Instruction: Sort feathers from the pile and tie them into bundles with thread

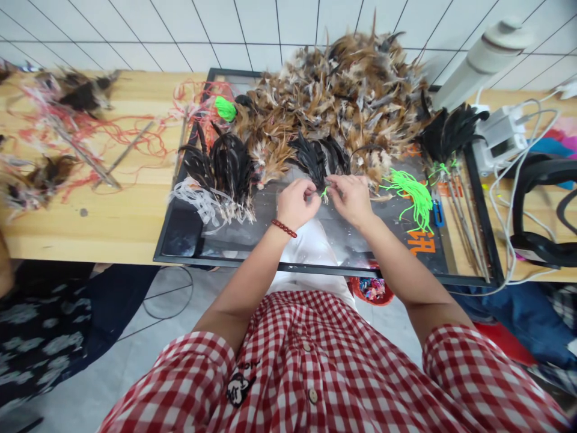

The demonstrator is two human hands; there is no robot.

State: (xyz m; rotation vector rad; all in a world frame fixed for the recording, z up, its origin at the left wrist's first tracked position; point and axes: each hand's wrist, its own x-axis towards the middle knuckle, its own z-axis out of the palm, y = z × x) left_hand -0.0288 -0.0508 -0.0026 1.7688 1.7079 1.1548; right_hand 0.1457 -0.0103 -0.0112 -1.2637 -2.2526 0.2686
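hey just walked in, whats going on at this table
A person in a red checked shirt works with bare hands over a framed board. The left hand and right hand pinch at a bit of green string at the base of some black feathers. A heap of brown feathers lies behind, with loose green strands beside the left hand.
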